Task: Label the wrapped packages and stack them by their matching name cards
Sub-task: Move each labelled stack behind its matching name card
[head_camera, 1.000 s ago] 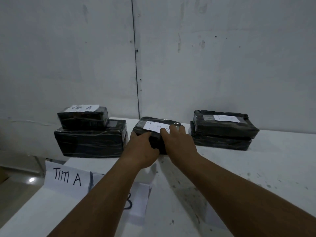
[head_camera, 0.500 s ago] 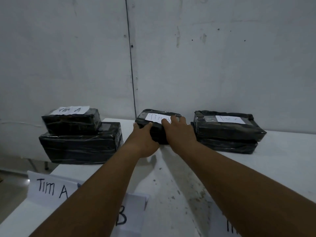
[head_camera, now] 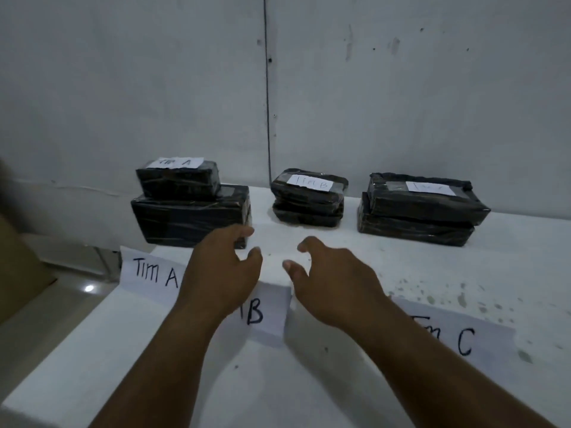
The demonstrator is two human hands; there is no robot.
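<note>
Both hands (head_camera: 222, 273) (head_camera: 333, 285) spread, empty; six packages (head_camera: 309, 199) (seemingly), three cards (head_camera: 148, 270).

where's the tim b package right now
In the head view the Tim B package sits mid-table near the back wall, between the Tim A stack on the left and the right-hand stack, with both hands clear of it.

Dim, bluish light — soft focus, faint shadows, slight bending at edges.
</note>
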